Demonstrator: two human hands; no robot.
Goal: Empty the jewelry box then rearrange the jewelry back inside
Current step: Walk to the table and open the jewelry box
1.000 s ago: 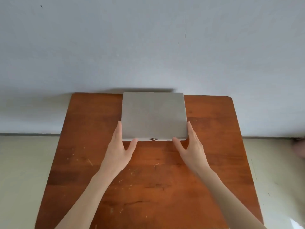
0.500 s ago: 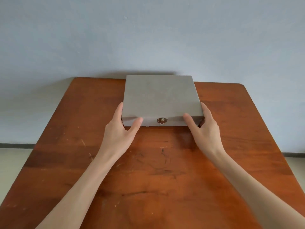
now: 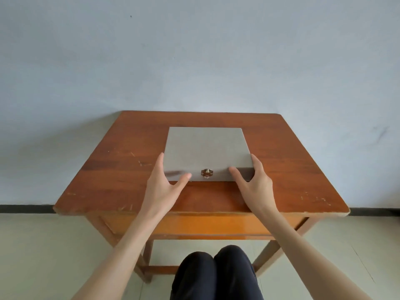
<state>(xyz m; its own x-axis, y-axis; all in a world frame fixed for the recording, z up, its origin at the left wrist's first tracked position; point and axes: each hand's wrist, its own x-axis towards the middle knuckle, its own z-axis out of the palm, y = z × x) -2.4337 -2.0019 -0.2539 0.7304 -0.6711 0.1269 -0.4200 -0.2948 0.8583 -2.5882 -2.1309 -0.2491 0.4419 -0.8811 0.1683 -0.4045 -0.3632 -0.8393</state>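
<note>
Desk (image 3: 121,169) carries everything: wooden, scuffed, with bare top on both sides of the grip and a strip of it on the near side.

Jewelry box (image 3: 205,148) sits flat on the desk mid-top, grey, lid down, held at its two near corners. Nothing is out yet, so by my read the task has barely started.

Left hand (image 3: 164,187) grasps the near-left corner, thumb on the front face and fingers up the side. Right hand (image 3: 255,185) mirrors it on the near-right corner. Both hold the box rather than the lid.

Clasp (image 3: 207,173) sits between the two thumbs on the front face, brass, and looks latched.

Risks, as I judge them:
- Lifting the lid with the clasp engaged tips or drags the whole box.
- Both thumbs are off the clasp, so one hand must let go, and the box may skid.
- Contents are unseen; a fast opening could spill small pieces onto the floor.
</note>
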